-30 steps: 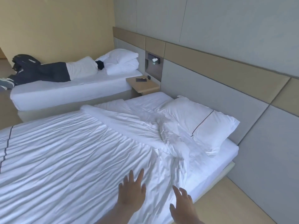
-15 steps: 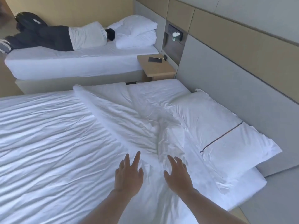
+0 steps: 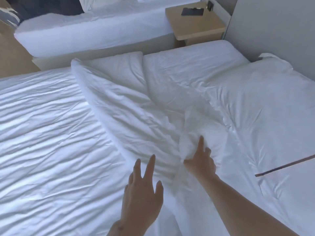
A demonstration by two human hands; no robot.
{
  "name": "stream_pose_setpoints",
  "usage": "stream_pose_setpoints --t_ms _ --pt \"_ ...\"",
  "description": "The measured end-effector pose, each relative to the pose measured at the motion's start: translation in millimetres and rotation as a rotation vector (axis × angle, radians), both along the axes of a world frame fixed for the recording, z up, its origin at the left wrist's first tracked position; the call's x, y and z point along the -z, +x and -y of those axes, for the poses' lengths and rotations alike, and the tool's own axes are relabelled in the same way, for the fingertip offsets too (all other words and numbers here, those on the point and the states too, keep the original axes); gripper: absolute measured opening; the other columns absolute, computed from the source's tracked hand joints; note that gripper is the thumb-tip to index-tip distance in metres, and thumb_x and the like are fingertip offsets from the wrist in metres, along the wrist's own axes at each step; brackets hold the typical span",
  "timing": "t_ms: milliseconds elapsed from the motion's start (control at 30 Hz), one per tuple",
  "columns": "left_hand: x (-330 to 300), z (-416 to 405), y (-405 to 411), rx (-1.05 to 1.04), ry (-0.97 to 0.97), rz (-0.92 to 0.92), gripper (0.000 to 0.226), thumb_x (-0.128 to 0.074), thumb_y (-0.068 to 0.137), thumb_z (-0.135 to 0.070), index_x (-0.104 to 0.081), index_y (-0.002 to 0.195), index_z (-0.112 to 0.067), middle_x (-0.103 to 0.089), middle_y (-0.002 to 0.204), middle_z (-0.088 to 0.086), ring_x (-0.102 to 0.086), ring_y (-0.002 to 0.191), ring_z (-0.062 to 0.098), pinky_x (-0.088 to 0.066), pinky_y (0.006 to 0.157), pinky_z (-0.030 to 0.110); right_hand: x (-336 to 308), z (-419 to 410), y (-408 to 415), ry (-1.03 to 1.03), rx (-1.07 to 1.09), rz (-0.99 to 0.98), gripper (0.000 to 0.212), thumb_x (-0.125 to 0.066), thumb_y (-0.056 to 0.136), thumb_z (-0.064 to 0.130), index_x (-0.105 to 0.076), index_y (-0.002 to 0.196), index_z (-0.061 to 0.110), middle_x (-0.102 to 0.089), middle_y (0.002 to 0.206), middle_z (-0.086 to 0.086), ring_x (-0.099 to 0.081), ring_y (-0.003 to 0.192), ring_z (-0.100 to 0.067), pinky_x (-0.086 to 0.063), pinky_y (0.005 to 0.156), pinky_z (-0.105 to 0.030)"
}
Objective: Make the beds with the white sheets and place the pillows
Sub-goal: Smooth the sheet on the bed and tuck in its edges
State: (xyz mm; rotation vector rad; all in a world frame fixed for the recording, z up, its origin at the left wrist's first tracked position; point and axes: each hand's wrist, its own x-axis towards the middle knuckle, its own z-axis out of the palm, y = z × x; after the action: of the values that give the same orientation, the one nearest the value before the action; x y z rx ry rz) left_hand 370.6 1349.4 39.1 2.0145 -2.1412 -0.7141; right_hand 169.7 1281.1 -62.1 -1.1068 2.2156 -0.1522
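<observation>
A wrinkled white duvet [image 3: 51, 133] covers the near bed, its top edge folded back in a diagonal band [image 3: 119, 106]. A white pillow with a thin brown stripe [image 3: 265, 120] lies at the right by the headboard. My right hand [image 3: 201, 159] pinches a bunched fold of the duvet's turned-back corner beside the pillow. My left hand [image 3: 141, 193] hovers over the duvet with fingers spread, holding nothing. The bare white bottom sheet [image 3: 187, 65] shows at the head of the bed.
A second bed [image 3: 95, 31] stands beyond a narrow gap, with a person's dark-clothed legs [image 3: 42, 5] lying on it. A wooden nightstand [image 3: 196, 26] with a dark flat item [image 3: 192, 11] sits between the beds against the grey wall panel [image 3: 272, 23].
The view has dropped and closed in on the near bed. My right hand reached forward and closed on the duvet's bunched corner; my left hand stayed open beside it.
</observation>
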Motion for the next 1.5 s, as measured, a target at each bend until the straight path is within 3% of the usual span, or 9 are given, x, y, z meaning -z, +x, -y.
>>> stream_pose_setpoints --t_ms 167,433,600,700,800,867,967,1200,1500 --pt "-12 -4 -10 -0.009 0.038 -0.072 0.082 -0.047 0.098 -0.041 0.021 0.139 -0.063 0.004 0.164 -0.008 -0.024 0.146 0.016 -0.041 0.107 0.032 -9 -25 -5 -0.061 -0.093 -0.052 0.084 -0.054 0.090 0.018 -0.004 0.158 0.015 -0.065 0.117 -0.009 -0.062 0.109 -0.031 -0.048 0.087 -0.036" --pt "-90 -32 -4 -0.095 -0.119 -0.380 0.089 -0.062 0.090 -0.049 0.008 0.141 -0.069 -0.014 0.162 -0.009 -0.023 0.148 0.012 -0.038 0.109 0.030 -109 -119 48 -0.374 -0.329 0.247 0.095 -0.065 0.083 0.017 -0.007 0.156 0.035 -0.053 0.105 0.030 -0.067 0.092 -0.011 -0.052 0.078 -0.025" --pt "-138 -56 58 0.111 -0.396 0.197 0.089 -0.056 0.080 -0.072 -0.008 0.153 -0.051 -0.006 0.166 0.008 0.001 0.151 0.038 -0.016 0.116 0.063 -171 -191 102 -0.475 -0.511 0.291 0.106 -0.070 0.074 0.019 -0.001 0.147 0.051 -0.050 0.100 0.036 -0.062 0.088 -0.002 -0.047 0.072 -0.018" --pt "-167 -75 112 0.088 -0.178 0.338 0.107 -0.049 0.067 -0.089 0.014 0.148 -0.056 -0.002 0.166 0.008 -0.007 0.151 0.038 -0.012 0.118 0.059 -202 -237 138 -0.477 -0.595 0.331 0.105 -0.067 0.068 0.022 -0.002 0.144 0.055 -0.055 0.103 0.035 -0.060 0.095 0.000 -0.044 0.077 -0.012" --pt "-190 -111 183 -0.166 0.208 -0.018 0.123 -0.073 0.062 -0.075 0.022 0.140 -0.065 -0.038 0.151 0.008 -0.051 0.126 0.028 -0.045 0.097 0.040 -229 -289 186 -0.485 -0.612 0.349 0.101 -0.063 0.066 0.024 -0.006 0.143 0.056 -0.060 0.109 0.034 -0.054 0.106 0.004 -0.038 0.079 -0.004" --pt "-197 -160 225 -0.233 0.206 -0.233 0.122 -0.081 0.068 -0.059 0.017 0.140 -0.067 -0.062 0.122 0.001 -0.065 0.090 0.014 -0.052 0.076 0.031 -240 -326 224 -0.460 -0.643 0.322 0.100 -0.062 0.068 0.022 -0.007 0.145 0.054 -0.060 0.112 0.032 -0.054 0.107 0.004 -0.037 0.079 -0.003" --pt "-199 -243 278 -0.286 0.096 -0.295 0.111 -0.076 0.078 -0.048 0.014 0.139 -0.070 -0.064 0.084 -0.011 -0.064 0.067 0.011 -0.053 0.058 0.027 -255 -384 278 -0.402 -0.707 0.225 0.094 -0.062 0.073 0.018 -0.013 0.147 0.049 -0.058 0.116 0.030 -0.056 0.109 0.002 -0.038 0.082 -0.007" --pt "-157 -383 404 -0.441 0.102 -0.407 0.105 -0.072 0.083 -0.041 0.011 0.142 -0.067 -0.067 0.089 -0.007 -0.065 0.071 0.013 -0.056 0.066 0.031 -282 -454 386 -0.309 -0.826 0.076 0.078 -0.057 0.077 0.010 -0.026 0.141 0.042 -0.059 0.116 0.021 -0.058 0.105 -0.006 -0.038 0.078 -0.016" --pt "-91 -399 446 -0.360 0.217 -0.302 0.102 -0.067 0.086 -0.050 0.015 0.145 -0.060 -0.064 0.081 -0.004 -0.064 0.074 0.016 -0.048 0.062 0.025 -208 -473 433 -0.113 -0.935 -0.028 0.063 -0.052 0.080 0.005 -0.031 0.135 0.028 -0.060 0.111 0.004 -0.058 0.099 -0.023 -0.049 0.081 -0.034"
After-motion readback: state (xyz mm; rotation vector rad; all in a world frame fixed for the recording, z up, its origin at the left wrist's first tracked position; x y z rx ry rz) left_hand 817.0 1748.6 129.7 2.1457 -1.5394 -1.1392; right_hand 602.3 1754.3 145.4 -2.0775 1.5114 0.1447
